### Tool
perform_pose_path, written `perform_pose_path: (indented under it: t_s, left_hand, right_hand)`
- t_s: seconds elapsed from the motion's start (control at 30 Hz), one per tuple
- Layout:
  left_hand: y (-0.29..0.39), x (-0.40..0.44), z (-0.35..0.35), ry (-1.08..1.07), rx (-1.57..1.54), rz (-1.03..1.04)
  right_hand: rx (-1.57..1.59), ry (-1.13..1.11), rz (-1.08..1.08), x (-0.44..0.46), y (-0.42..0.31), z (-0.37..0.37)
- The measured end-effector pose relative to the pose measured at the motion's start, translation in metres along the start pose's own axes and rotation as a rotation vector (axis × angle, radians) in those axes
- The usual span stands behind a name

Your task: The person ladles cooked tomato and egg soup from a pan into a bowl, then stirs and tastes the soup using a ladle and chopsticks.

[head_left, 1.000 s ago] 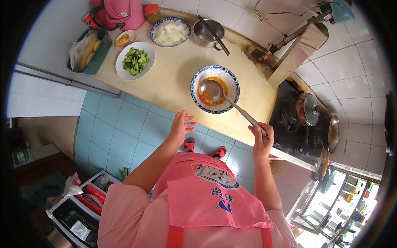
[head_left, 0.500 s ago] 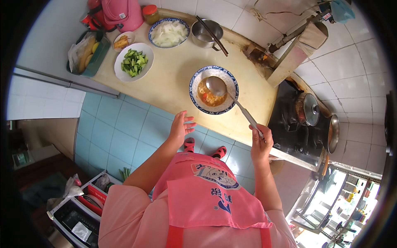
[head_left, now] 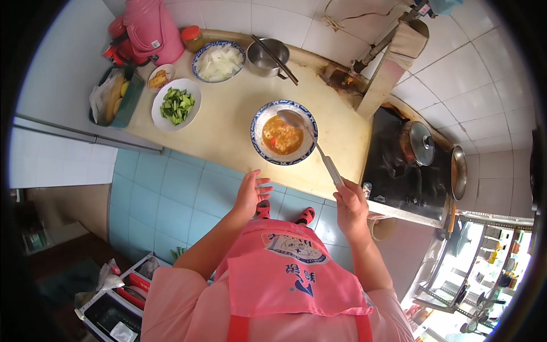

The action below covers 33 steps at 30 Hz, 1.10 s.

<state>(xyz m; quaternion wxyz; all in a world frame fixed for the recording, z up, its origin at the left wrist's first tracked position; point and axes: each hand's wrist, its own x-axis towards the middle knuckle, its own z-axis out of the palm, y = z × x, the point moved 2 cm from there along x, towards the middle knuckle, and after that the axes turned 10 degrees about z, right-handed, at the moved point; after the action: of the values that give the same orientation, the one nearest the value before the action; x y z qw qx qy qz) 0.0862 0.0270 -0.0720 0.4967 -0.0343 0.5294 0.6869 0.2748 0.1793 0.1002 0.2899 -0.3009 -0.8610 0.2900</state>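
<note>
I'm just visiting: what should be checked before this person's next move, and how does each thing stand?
1. Right hand gripping the ladle by its handle: ok.
2. Blue-rimmed bowl upright on the countertop: ok.
3. Left hand free: ok, it holds nothing.
4. Ladle's head touching the food: cannot tell.
5. Chopsticks apart from that bowl: ok, across the steel pot.

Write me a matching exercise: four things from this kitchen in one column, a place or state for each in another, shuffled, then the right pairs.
1. ladle
2. chopsticks
3. left hand
4. chopped green vegetables

A. lying across the steel pot
B. on a white oval dish
C. gripped in the right hand
D. holding nothing

Pairs: 1-C, 2-A, 3-D, 4-B
</note>
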Motion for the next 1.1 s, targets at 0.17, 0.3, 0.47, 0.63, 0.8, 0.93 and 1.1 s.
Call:
perform_pose_path:
  t_s: [0.17,0.3,0.47,0.63,0.8,0.93,1.1]
  left_hand:
    - [-0.003,-0.004,0.009,-0.021,0.004,-0.017]
    - [-0.003,-0.011,0.019,-0.001,0.04,-0.042]
    - [-0.014,-0.027,0.031,-0.033,0.021,0.007]
    - [-0.028,-0.053,0.052,-0.029,0.026,0.034]
    - [-0.058,-0.087,0.101,-0.048,-0.017,0.086]
    - [-0.103,-0.118,0.171,-0.1,-0.049,0.133]
    - [-0.161,-0.159,0.276,-0.186,-0.036,0.249]
  right_hand:
    - [0.011,0.023,0.074,-0.001,-0.004,-0.01]
    - [0.715,0.202,0.577,-0.011,0.045,-0.008]
    - [1.149,0.29,0.916,-0.028,0.081,-0.023]
    - [1.275,0.199,1.006,-0.046,0.091,-0.027]
    - [1.418,0.148,0.921,-0.05,0.096,-0.088]
    - [1.525,0.236,0.723,-0.058,0.115,-0.2]
    - [1.465,0.462,0.517,-0.095,0.18,-0.379]
